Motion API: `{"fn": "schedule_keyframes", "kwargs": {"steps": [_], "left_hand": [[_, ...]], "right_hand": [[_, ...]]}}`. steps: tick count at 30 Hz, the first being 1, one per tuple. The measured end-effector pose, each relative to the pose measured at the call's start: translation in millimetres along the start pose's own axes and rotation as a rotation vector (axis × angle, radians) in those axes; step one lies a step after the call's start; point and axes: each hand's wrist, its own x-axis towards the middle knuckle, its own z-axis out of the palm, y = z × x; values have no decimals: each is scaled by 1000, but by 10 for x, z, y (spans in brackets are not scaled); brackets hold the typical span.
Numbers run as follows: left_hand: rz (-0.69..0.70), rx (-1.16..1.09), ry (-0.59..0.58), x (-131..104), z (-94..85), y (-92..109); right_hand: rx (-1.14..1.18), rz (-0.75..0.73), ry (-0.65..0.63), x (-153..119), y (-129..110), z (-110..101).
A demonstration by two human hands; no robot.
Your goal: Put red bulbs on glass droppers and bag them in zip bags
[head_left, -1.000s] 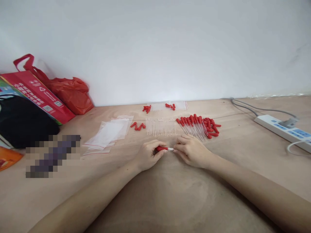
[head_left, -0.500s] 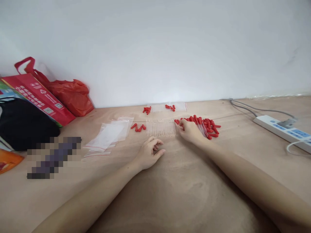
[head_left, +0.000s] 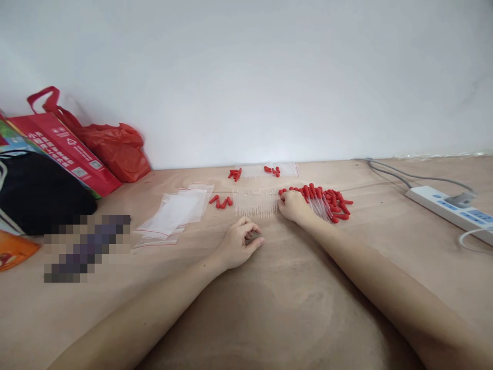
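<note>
Left hand (head_left: 243, 242) half-open, right hand (head_left: 295, 206) perhaps touching droppers (head_left: 319, 206)

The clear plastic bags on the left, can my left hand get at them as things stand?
Probably yes: your left hand looks empty and sits to the right of the clear plastic bags, and I see nothing standing between them.

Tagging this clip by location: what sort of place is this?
Probably an indoor worktable, at home or in a small workshop: a wood-grained tabletop against a plain wall, a power strip, and thin clear tubes laid in a row.
</note>
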Motion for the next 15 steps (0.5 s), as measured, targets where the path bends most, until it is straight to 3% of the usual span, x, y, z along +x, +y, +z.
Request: {"fn": "schedule_keyframes", "kwargs": {"steps": [9,13,15], "left_hand": [[14,12,36,-8,10,19],[32,186,306,141,-295,-96],[-79,331,429,285,-552,-258]], "right_hand": [[-8,131,-139,163,-144,-106],[-8,150,-168,161,-179,-118],[-10,145,-173,163,-200,-110]]}}
